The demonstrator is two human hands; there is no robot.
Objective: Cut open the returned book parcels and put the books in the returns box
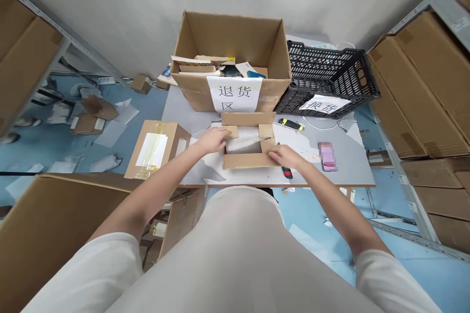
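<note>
A small cardboard box [247, 160] lies with its flaps spread on the table in front of me. Inside it is clear, ribbed plastic wrapping, perhaps bubble wrap [244, 141]; what it covers I cannot make out. My left hand [216, 140] grips the box at its left flap, fingers bent over the edge. At the front right corner, my right hand [284, 155] pinches the cardboard. Partly hidden beneath that hand is a black and red utility knife [287, 173]. Behind the box's right corner rests a yellow and black utility knife [291, 123].
A large labelled carton [271, 93] with books and packets stands behind, beside a black plastic crate [330, 85]. A taped parcel [172, 132] sits at the table's left edge. To the right lies a pink phone-like object [328, 156]. Shelves with cartons [422, 83] flank the table [348, 166].
</note>
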